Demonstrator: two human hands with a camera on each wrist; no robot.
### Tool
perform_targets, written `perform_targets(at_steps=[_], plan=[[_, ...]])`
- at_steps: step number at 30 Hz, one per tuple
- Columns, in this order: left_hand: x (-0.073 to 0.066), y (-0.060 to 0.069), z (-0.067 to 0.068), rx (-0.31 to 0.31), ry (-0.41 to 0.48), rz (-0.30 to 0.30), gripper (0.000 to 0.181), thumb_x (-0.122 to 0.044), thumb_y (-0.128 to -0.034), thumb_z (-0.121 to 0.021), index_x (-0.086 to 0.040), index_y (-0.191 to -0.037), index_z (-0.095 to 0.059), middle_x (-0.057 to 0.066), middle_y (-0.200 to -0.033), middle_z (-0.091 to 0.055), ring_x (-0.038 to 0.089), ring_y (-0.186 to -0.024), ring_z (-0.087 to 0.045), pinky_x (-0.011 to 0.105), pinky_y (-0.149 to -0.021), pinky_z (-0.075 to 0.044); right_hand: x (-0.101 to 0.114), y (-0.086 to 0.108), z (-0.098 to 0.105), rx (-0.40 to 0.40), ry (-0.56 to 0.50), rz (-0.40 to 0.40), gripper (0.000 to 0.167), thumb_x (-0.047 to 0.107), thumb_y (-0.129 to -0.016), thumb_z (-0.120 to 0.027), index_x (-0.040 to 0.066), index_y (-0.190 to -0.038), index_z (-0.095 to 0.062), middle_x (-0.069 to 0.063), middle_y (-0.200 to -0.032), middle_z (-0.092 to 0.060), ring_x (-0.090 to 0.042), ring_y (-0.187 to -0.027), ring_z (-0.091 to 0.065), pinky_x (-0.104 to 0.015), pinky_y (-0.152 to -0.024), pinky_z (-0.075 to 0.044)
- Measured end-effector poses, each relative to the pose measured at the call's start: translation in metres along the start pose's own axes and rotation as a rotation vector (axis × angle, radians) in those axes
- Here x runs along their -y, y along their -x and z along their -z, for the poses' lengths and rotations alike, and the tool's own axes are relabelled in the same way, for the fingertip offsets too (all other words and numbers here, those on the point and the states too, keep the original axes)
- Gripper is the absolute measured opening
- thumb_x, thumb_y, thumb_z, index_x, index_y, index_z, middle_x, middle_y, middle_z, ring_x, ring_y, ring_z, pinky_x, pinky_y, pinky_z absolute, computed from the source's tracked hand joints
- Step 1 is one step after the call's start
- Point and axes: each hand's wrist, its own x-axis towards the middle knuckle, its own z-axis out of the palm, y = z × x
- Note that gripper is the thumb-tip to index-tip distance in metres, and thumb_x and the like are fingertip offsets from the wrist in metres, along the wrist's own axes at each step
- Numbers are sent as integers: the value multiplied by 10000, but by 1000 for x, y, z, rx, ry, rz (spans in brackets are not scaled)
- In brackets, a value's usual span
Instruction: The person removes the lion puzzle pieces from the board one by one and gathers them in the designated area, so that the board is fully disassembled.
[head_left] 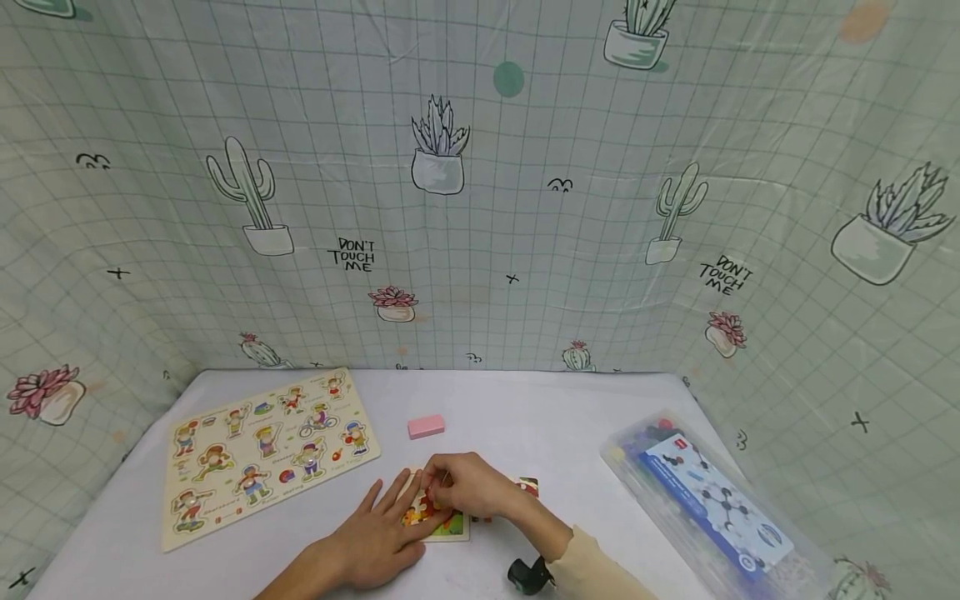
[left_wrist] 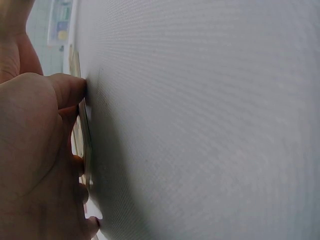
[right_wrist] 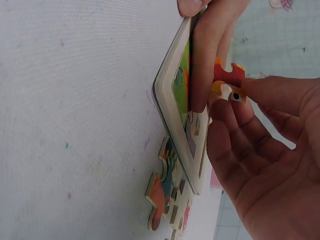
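Note:
A small wooden puzzle board [head_left: 450, 537] with a pale frame lies on the white table, part of its colourful picture filled in. My left hand [head_left: 378, 533] is spread flat over its left side, fingers straight and pressing on it. Above the board my right hand [head_left: 468, 485] pinches a red and orange puzzle piece [right_wrist: 231, 75] with an eye on it between thumb and fingertips. In the right wrist view the piece is tilted, raised off the frame. Several loose puzzle pieces [right_wrist: 167, 185] lie beside the board, partly hidden by the right forearm in the head view.
A large wooden board of sports figures [head_left: 270, 450] lies at the left. Behind the hands sits a pink block [head_left: 426, 427]. On the right is a clear plastic case [head_left: 705, 500] with a molecule-model label. A black object [head_left: 528, 575] is by the right sleeve.

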Motion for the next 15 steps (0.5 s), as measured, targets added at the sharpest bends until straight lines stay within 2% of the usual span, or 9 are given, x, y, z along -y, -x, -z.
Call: perform_targets(at_steps=[6,15], plan=[[3,0,-1,-9,18,-19,465,-482,-1059,-396,-417,-1518,-426,138,-1688,-98,360,-1550,28,695,-1153,-46,0,0,-1,13,11,4,155,36,-914,-672,171,-991,-670,107,-822,-615,-8,-738,-559,-176,-698,-494],[0,1,0,-5,-24,2,477,-475,-1052,-409,-437,-1527,-401,119,-1684,-135,362,-1551,-4,672,-1168,-88,1,-1,-2,-11,33,34,148,53,-922,-683,178,-1002,-683,126,-850,-627,5,-758,-571,-176,-707,-497]])
